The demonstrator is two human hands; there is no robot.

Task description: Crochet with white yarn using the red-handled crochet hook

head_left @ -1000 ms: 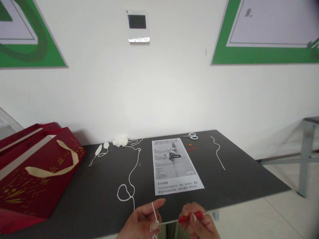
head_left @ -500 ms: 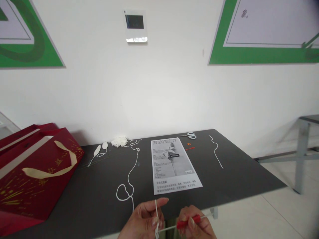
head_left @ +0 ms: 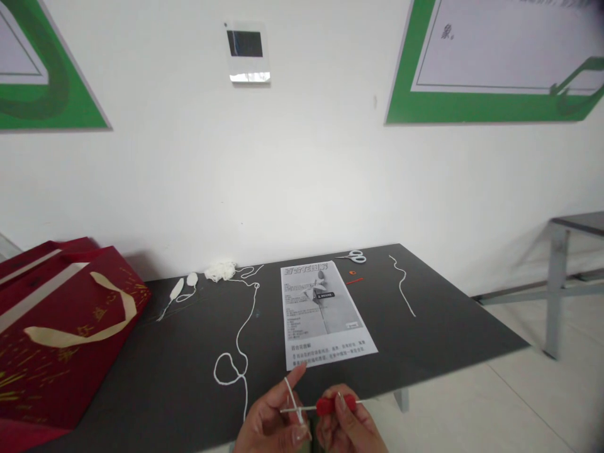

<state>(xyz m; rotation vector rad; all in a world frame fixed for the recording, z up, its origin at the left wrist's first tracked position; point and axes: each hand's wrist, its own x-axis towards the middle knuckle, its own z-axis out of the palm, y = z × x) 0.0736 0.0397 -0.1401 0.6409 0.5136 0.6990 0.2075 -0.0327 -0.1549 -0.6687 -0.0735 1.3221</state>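
My left hand [head_left: 274, 418], at the bottom middle, has white yarn [head_left: 291, 395] looped over its raised index finger and pinches a small bit of yarn work below. My right hand [head_left: 352, 425] is closed around the red grip of a crochet hook [head_left: 325, 406]. The hook's thin metal shaft points left and crosses the yarn at my left hand. From there a strand of yarn [head_left: 239, 343] trails over the dark table [head_left: 189, 371] to a white yarn bundle [head_left: 220, 271] by the wall.
A printed pattern sheet [head_left: 306, 349] lies ahead of my hands. Scissors [head_left: 357, 256], a red needle-like piece [head_left: 355, 280], an orange marker [head_left: 352, 273] and a loose yarn piece [head_left: 402, 286] are to its right. White crocheted pieces [head_left: 177, 289] and red gift bags [head_left: 89, 327] lie left.
The hook has moved left and up, its shaft now crossing the yarn at my left hand. My left index finger points higher. The whole view has shifted slightly.
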